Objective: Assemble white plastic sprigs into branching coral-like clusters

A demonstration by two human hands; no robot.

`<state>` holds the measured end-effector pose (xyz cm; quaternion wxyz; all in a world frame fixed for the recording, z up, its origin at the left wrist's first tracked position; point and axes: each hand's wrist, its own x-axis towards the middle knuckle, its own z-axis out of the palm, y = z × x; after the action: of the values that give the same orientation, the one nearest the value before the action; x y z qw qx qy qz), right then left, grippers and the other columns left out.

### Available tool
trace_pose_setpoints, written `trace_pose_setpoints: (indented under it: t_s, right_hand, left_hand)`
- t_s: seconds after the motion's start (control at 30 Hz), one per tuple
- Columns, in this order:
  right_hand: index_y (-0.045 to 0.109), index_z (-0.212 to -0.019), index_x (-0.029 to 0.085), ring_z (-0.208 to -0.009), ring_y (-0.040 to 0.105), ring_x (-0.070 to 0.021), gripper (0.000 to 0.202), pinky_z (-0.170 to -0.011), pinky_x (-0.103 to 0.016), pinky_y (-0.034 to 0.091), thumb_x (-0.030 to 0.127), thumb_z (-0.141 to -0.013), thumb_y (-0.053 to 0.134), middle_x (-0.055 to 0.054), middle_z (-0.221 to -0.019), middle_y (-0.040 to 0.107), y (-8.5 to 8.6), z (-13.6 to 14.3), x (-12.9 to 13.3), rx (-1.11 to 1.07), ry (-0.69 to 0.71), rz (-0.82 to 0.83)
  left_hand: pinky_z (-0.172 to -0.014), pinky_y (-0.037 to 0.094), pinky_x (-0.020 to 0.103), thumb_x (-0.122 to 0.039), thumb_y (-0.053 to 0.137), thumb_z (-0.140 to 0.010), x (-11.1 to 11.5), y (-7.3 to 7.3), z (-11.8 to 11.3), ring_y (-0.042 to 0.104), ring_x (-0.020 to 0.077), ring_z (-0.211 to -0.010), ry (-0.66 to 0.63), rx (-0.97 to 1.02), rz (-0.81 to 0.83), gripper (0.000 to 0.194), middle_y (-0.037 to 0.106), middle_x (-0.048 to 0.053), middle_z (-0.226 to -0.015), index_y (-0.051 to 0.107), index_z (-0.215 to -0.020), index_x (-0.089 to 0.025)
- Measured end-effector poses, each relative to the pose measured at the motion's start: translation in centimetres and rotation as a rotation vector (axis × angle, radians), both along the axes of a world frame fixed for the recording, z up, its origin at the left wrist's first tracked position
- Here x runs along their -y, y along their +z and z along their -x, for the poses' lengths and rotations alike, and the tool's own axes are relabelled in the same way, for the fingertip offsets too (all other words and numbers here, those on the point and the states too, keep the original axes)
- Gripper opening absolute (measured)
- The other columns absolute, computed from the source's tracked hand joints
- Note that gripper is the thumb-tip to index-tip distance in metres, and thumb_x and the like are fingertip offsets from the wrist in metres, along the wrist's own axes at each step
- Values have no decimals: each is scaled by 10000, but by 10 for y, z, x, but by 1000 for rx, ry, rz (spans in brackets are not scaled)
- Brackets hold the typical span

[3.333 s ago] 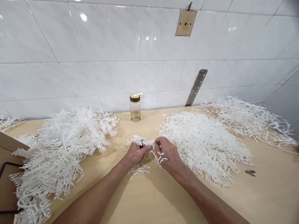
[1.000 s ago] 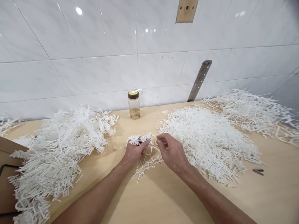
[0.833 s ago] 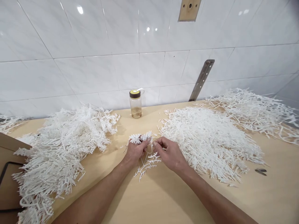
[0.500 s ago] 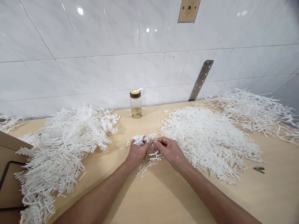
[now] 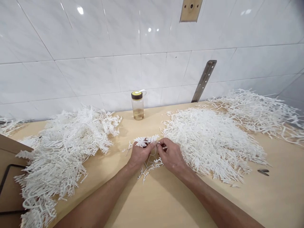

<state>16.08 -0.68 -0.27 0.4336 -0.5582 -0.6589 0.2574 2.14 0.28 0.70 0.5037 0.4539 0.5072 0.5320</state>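
Head cam: the white spiky piece [image 5: 146, 140] runs crosswise above the desk [image 5: 156, 202], long axis left to right. Left hand [image 5: 139, 155] is nearer, basically wrapped under it, thumb clamping it. Right hand [image 5: 172, 156] is at its right end, fingertips pinched together, can't tell on what. Branched bit [image 5: 147, 168] shows below, between them.

No text, label, brand, number or sign can be read on anything in view here
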Motion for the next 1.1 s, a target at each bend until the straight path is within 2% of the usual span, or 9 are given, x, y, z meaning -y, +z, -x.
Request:
trace_pose_setpoints:
  t_s: [0.1,0.3,0.43,0.63,0.73,0.83,0.97,1.1]
  right_hand:
    - [626,-815,193,-645,603,-173,151,-605,-289,456,288,-862,518,-42,-749,671,-1,0,1,21,-3,-22]
    - [624,-788,190,-619,601,-175,215,-574,-288,446,373,-861,538,-23,-697,675,4,0,1,-113,34,200]
    - [620,-755,184,-591,589,-170,207,-552,-282,435,360,-831,543,-16,-662,659,7,0,1,-144,22,248]
    - [603,-721,189,-613,618,-191,120,-550,-294,454,255,-785,526,-28,-671,664,4,-3,-3,-57,-86,283]
    - [620,-774,190,-656,636,-197,113,-587,-305,482,256,-806,533,-35,-714,677,5,-6,-1,-40,-130,149]
    - [628,-832,197,-704,643,-192,140,-616,-305,505,305,-861,544,-48,-786,693,10,-9,2,-51,-124,-79]
    - [612,-842,201,-703,631,-178,125,-647,-309,518,297,-896,555,-47,-792,681,21,-19,2,5,-186,-360]
    - [618,-864,198,-644,606,-160,102,-636,-302,512,287,-901,583,-23,-734,653,28,-35,-1,40,-302,-468]
  left_hand:
    - [-456,343,238,-328,844,-571,-1,-4,-2,471,120,-450,54,8,-3,291,484,-39,-411,603,-558,-165]
    - [-494,374,248,-311,811,-611,-2,-8,-2,477,116,-477,74,49,55,252,509,-46,-453,604,-592,-166]
    - [-504,383,249,-307,804,-617,-1,-6,-2,496,122,-499,72,53,65,266,511,-42,-460,584,-570,-165]
    - [-619,458,271,-319,812,-617,4,0,-5,590,161,-634,16,32,-68,229,653,15,-643,672,-691,-153]
    - [-543,413,251,-388,843,-604,3,1,-5,525,129,-551,-1,34,-38,302,602,0,-579,668,-675,-152]
    - [-440,291,229,-519,811,-647,0,2,-1,372,79,-436,-6,71,59,397,452,-49,-472,665,-661,-151]
    - [-417,167,229,-624,733,-702,-3,5,4,247,60,-419,-54,91,108,513,320,-75,-455,746,-800,-120]
    - [-432,124,234,-633,719,-710,-3,5,5,199,62,-447,-92,104,147,547,256,-82,-479,773,-862,-110]
